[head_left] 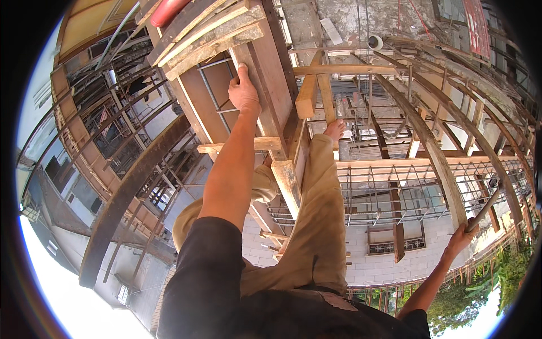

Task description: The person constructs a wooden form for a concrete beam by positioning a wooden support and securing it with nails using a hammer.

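My left hand (pixel 244 93) is closed on the top edge of a long wooden board (pixel 257 79), one side of a box-like timber form. Steel reinforcing bars (pixel 212 90) show inside the form, left of the hand. Short planks (pixel 214 39) lie across the form just beyond my fingers. A narrow wooden crosspiece (pixel 243 145) spans it nearer to me. Far out to the right, my right hand (pixel 460 240) grips the handle of a hammer (pixel 485 210), held up and away from the form. The hammer's head is small and hard to make out.
My bare foot (pixel 335 130) stands on a timber right of the form, beside a jutting wood block (pixel 306 97). Long curved-looking poles (pixel 423 141) and a rebar cage (pixel 389 192) run on the right. A dark beam (pixel 132 192) crosses the left, with open drops between timbers. A red object (pixel 168 11) rests on the planks.
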Demonstrator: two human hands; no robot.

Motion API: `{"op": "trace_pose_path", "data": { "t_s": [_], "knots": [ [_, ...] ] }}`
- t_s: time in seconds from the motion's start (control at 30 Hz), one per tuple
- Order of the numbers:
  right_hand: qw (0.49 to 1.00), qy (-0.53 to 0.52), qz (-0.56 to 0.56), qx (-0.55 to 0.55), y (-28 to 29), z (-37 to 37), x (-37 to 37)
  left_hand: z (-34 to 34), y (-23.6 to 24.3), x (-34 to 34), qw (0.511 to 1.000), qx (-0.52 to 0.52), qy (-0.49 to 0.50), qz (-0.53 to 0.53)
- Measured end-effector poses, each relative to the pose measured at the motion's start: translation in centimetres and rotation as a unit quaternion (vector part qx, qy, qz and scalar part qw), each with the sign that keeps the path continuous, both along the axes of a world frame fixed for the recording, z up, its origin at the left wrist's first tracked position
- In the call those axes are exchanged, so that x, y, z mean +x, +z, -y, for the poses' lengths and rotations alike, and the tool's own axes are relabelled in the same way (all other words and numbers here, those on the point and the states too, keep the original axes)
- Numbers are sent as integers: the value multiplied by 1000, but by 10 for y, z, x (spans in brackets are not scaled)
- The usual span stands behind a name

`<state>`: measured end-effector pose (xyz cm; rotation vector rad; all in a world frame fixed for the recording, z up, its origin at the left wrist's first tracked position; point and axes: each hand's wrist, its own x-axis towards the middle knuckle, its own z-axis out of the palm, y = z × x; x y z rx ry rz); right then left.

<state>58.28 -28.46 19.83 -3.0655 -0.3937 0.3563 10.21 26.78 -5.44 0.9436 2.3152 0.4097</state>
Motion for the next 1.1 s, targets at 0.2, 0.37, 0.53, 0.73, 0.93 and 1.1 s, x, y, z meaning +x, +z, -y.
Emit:
{"op": "trace_pose_path", "data": {
  "t_s": [0.2, 0.37, 0.53, 0.73, 0.93, 1.1],
  "knots": [
    [1000, 9, 5, 16, 4, -7, -6, 2, 2, 6, 1000, 2, 1, 30],
    [999, 4, 22, 23, -3, -1, -5, 2, -14, -13, 999, 17, 1, 44],
    [996, -14, 51, 68, -5, -4, -17, 4, -8, 2, 996, 30, 13, 87],
    [996, -69, 50, 42, -11, 5, -17, 8, -3, 12, 987, 24, 39, 151],
    [995, -28, 72, 64, -22, 17, -14, 6, -8, 3, 991, 15, 37, 128],
    [994, -69, 85, 7, -26, 20, -6, 13, 11, 15, 993, -20, 7, 115]
  ]
}}
